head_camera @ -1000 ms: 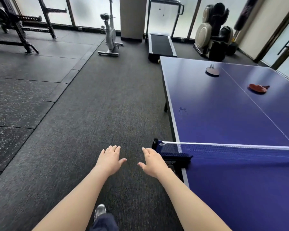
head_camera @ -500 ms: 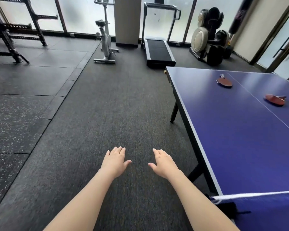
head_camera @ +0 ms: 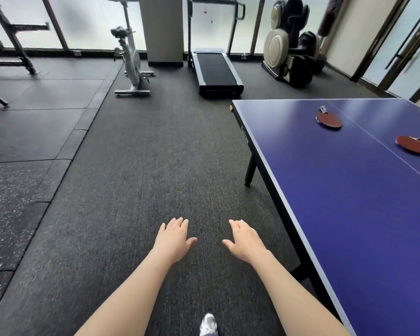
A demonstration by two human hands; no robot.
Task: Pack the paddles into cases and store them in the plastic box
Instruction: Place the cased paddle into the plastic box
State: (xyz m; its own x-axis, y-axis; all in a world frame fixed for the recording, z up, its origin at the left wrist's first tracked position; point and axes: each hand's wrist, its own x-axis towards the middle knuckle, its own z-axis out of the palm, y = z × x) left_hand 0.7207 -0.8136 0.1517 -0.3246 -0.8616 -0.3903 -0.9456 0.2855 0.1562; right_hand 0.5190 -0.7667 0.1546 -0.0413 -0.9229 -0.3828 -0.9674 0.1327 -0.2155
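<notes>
Gym floor beside a table-tennis table, seen from your head camera; legend reads left to right.

Upper left of the frame: a weight rack (head_camera: 12, 44) stands on the speckled rubber mats. Upper centre: an exercise bike (head_camera: 129, 59) and a treadmill (head_camera: 215, 66) line the window wall; to the right of them sits a massage chair (head_camera: 289, 47).

Lower centre: your left hand (head_camera: 172, 241) and your right hand (head_camera: 246, 241) are held out palm-down over the carpet (head_camera: 143, 166), near each other but apart. On both, the fingers lie straight and loosely together with the thumbs turned inward; neither hand holds or touches anything. A shoe (head_camera: 208, 324) shows at the bottom edge between your forearms.

Right half: the blue table (head_camera: 349, 202) runs from the upper right toward the lower right. Two red paddles lie flat on it at the upper right, well away from your hands: the nearer-left paddle (head_camera: 329, 119) on the left of the white centre line, the far-right paddle (head_camera: 413, 144) across that line, close to the frame edge.

Progress, as judged here: nothing is packed yet. Both paddles are bare on the table; no case and no plastic box appear in view. Fetching, casing and storing all remain.
</notes>
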